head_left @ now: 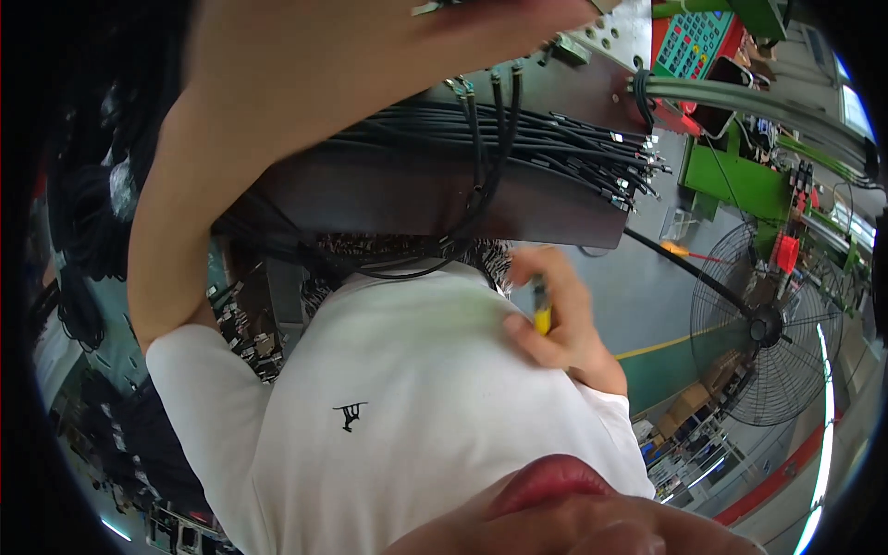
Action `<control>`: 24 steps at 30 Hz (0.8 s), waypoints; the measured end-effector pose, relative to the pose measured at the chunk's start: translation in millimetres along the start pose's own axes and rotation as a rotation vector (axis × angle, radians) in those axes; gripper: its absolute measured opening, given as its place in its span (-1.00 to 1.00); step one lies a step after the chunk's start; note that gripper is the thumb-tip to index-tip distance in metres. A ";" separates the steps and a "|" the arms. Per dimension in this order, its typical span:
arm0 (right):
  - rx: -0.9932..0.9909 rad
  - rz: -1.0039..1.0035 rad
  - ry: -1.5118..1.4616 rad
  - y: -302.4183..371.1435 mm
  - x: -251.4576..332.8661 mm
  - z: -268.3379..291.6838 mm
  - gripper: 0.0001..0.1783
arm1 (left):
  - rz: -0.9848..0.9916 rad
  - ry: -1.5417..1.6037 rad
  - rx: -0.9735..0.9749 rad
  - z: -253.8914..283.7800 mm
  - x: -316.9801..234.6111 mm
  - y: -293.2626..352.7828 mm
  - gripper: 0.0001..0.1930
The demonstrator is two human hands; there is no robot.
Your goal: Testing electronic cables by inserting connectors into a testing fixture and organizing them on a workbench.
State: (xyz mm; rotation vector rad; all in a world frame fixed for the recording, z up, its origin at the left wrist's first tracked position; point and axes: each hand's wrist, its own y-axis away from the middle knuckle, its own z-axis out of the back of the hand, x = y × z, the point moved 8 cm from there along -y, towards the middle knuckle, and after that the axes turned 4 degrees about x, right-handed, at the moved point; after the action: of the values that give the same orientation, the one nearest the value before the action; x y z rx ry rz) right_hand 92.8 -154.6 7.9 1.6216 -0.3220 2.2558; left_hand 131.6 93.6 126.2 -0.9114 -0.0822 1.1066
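My left arm (213,176) reaches up and across to the right, over the dark brown bench (388,203). Its hand runs out at the upper edge, smeared, and the fingers cannot be made out. Close to my chest on the right, my right hand (569,319) is closed around a short yellow and dark tool (542,313), blurred and partly covered by the fingers. A bundle of black hoses (546,148) with metal end fittings lies on the bench. A few more hoses (499,139) loop over its front edge, their fittings near a metal block (569,51).
A perforated metal plate (615,28) and a teal keypad panel (692,42) are at the upper right. To the right stand a green machine (731,180) and a large black fan (764,326). Black coiled hoses (97,213) hang at the left, above metal parts (250,324).
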 end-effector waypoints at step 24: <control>-0.222 0.148 1.294 -118.8 37.0 21.7 -0.30 | -0.068 -0.084 -0.190 -2.7 14.4 -5.8 -0.73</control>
State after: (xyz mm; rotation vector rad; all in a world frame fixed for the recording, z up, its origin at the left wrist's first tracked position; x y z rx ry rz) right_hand 148.7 -48.7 48.0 -0.1450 -0.3000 2.7023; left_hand 144.1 102.7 123.0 -1.0234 -0.2898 1.0862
